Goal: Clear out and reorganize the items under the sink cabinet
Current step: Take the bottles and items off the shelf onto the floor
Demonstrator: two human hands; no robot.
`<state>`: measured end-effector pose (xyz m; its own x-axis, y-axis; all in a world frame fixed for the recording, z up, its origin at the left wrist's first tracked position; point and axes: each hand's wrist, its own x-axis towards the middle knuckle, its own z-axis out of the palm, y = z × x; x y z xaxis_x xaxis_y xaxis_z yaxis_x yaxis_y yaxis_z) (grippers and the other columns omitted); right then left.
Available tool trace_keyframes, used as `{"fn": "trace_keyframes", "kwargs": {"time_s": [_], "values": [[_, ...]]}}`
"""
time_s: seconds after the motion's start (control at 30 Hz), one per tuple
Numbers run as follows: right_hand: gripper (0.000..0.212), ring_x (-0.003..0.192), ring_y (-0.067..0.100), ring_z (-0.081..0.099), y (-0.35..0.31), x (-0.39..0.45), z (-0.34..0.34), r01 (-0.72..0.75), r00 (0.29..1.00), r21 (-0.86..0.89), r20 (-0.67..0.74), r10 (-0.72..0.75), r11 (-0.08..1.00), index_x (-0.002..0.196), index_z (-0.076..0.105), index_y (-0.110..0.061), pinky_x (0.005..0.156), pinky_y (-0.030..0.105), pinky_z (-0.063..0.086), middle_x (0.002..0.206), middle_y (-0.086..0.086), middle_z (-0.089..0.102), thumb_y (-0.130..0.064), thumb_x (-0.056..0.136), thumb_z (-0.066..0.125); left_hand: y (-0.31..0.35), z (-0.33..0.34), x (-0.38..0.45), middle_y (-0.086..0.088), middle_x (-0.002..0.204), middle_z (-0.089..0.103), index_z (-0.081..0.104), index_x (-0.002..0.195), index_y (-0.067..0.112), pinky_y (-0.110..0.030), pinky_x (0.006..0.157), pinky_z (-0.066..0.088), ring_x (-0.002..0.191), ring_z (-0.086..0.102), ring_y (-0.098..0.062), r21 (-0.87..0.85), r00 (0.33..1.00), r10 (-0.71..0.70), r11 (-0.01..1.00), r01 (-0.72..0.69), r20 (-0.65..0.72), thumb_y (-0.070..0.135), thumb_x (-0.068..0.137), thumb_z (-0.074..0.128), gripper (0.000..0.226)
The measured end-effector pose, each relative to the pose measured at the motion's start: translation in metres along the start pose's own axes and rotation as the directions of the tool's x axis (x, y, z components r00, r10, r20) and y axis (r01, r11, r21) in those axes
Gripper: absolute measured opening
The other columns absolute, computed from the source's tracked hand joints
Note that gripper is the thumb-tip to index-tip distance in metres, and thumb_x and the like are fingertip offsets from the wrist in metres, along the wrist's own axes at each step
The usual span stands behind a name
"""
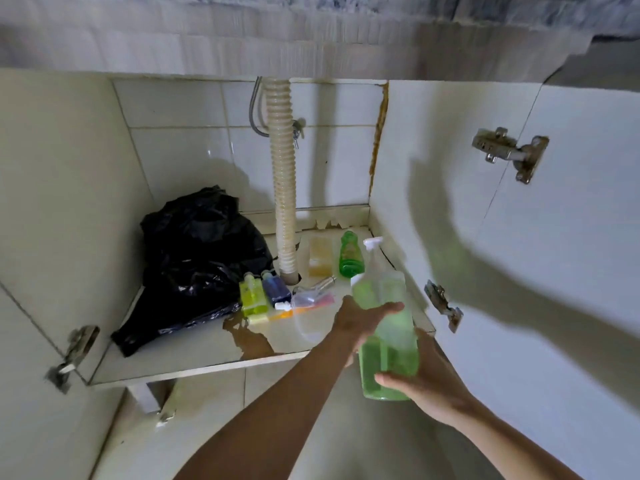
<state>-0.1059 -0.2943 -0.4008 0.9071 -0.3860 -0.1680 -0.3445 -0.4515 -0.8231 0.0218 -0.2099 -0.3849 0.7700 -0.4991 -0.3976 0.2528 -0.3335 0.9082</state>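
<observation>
We grip the green pump bottle (386, 327) with both hands, left hand (360, 322) across its middle, right hand (420, 382) cupping its base, its long axis aimed toward twelve o'clock at the cabinet floor (214, 344).

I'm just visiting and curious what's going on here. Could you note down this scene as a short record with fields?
place: open tiled cabinet under a sink, corrugated drain hose running down the back
held item: clear pump bottle of green liquid, tilted, held in front of the cabinet's right side
left hand: gripping the bottle's middle
right hand: supporting its base
shelf left: black plastic bag
shelf middle: small yellow-green bottle beside a small blue bottle
shelf back right: green bottle
shelf floor: brownish puddle near the front
</observation>
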Motion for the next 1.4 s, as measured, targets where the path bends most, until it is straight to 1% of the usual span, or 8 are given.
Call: {"fn": "trace_keyframes", "kwargs": {"time_s": [0.1, 0.23, 0.37, 0.53, 0.7, 1.17, 1.27, 1.4], "values": [[0.05, 0.096, -0.005, 0.056, 0.01, -0.023, -0.015, -0.153, 0.96, 0.118, 0.254, 0.119, 0.981, 0.124, 0.044, -0.025, 0.08, 0.006, 0.043, 0.105, -0.015, 0.06, -0.014, 0.083, 0.07, -0.042, 0.003, -0.024, 0.002, 0.112, 0.065, 0.052, 0.117, 0.024, -0.036, 0.087, 0.053, 0.101, 0.062, -0.017, 0.085, 0.998, 0.063, 0.994, -0.063, -0.001, 0.064, 0.04, 0.083, 0.091], [0.064, 0.115, 0.016, 0.051, 0.024, -0.032, -0.032, -0.314, 0.945, 0.373, 0.208, 0.251, 0.873, 0.145, 0.031, -0.016, 0.109, 0.037, 0.035, 0.11, -0.006, 0.059, -0.015, 0.088, 0.062, -0.101, 0.015, -0.053, 0.005, 0.119, 0.06, 0.042, 0.125, 0.028, -0.035, 0.091, 0.05, 0.108, 0.057, -0.019, 0.266, 0.987, 0.159, 0.951, -0.157, 0.014, 0.054, 0.048, 0.082, 0.09], [0.04, 0.091, 0.005, 0.053, 0.03, -0.041, -0.004, -0.258, 0.943, 0.039, 0.229, 0.242, 0.965, 0.111, 0.045, -0.021, 0.078, 0.007, 0.044, 0.098, -0.008, 0.055, -0.025, 0.082, 0.072, -0.154, 0.035, -0.063, 0.007, 0.121, 0.059, 0.036, 0.127, 0.033, -0.039, 0.095, 0.049, 0.11, 0.057, -0.02, 0.347, 0.989, 0.141, 0.926, -0.146, 0.04, 0.053, 0.05, 0.078, 0.09], [0.032, 0.076, 0.013, 0.058, 0.073, -0.041, 0.038, -0.254, 0.967, -0.054, -0.019, 0.254, 0.966, 0.089, 0.058, -0.02, 0.056, 0.019, 0.04, 0.086, -0.002, 0.062, -0.028, 0.068, 0.081, -0.188, 0.056, -0.06, 0.005, 0.121, 0.056, 0.032, 0.131, 0.032, -0.039, 0.092, 0.05, 0.109, 0.055, -0.021, 0.311, 0.995, 0.081, 0.946, -0.096, 0.061, 0.043, 0.055, 0.079, 0.091], [0.056, 0.092, 0.018, 0.061, 0.107, -0.033, 0.053, -0.237, 0.97, -0.074, -0.075, 0.232, 0.969, 0.102, 0.061, -0.016, 0.067, 0.022, 0.043, 0.099, -0.001, 0.064, -0.038, 0.055, 0.08, -0.203, 0.068, -0.044, 0.005, 0.12, 0.056, 0.034, 0.13, 0.03, -0.038, 0.09, 0.05, 0.108, 0.055, -0.02, 0.261, 0.997, 0.038, 0.964, -0.052, 0.06, 0.031, 0.058, 0.082, 0.086], [0.059, 0.123, 0.02, 0.047, 0.151, -0.039, 0.046, -0.221, 0.962, -0.266, 0.1, 0.255, 0.938, 0.14, 0.037, -0.014, 0.091, 0.018, 0.031, 0.138, 0.003, 0.047, -0.018, 0.088, 0.063, -0.24, 0.076, -0.023, 0.019, 0.112, 0.064, 0.047, 0.119, 0.048, -0.039, 0.087, 0.056, 0.1, 0.064, -0.007, 0.353, 0.993, 0.005, 0.934, -0.046, 0.117, 0.043, 0.052, 0.085, 0.077], [0.059, 0.11, 0.02, 0.052, 0.148, -0.039, 0.032, -0.309, 0.922, -0.299, 0.138, 0.362, 0.903, 0.141, 0.034, -0.017, 0.085, 0.023, 0.04, 0.135, 0.005, 0.048, -0.01, 0.088, 0.056, -0.221, 0.055, -0.022, 0.005, 0.129, 0.056, 0.04, 0.131, 0.033, -0.036, 0.093, 0.05, 0.111, 0.057, -0.018, 0.57, 0.969, -0.069, 0.818, -0.081, 0.237, 0.038, 0.06, 0.084, 0.084], [0.058, 0.133, 0.023, 0.04, 0.134, -0.03, 0.008, -0.43, 0.897, -0.271, -0.024, 0.441, 0.861, 0.144, 0.033, -0.011, 0.105, 0.029, 0.036, 0.147, 0.009, 0.038, 0.0, 0.088, 0.043, -0.184, 0.015, -0.011, -0.015, 0.145, 0.042, 0.028, 0.147, 0.011, -0.034, 0.104, 0.04, 0.131, 0.043, -0.029, 0.764, 0.969, -0.167, 0.644, -0.034, 0.184, 0.037, 0.081, 0.071, 0.083]]}}
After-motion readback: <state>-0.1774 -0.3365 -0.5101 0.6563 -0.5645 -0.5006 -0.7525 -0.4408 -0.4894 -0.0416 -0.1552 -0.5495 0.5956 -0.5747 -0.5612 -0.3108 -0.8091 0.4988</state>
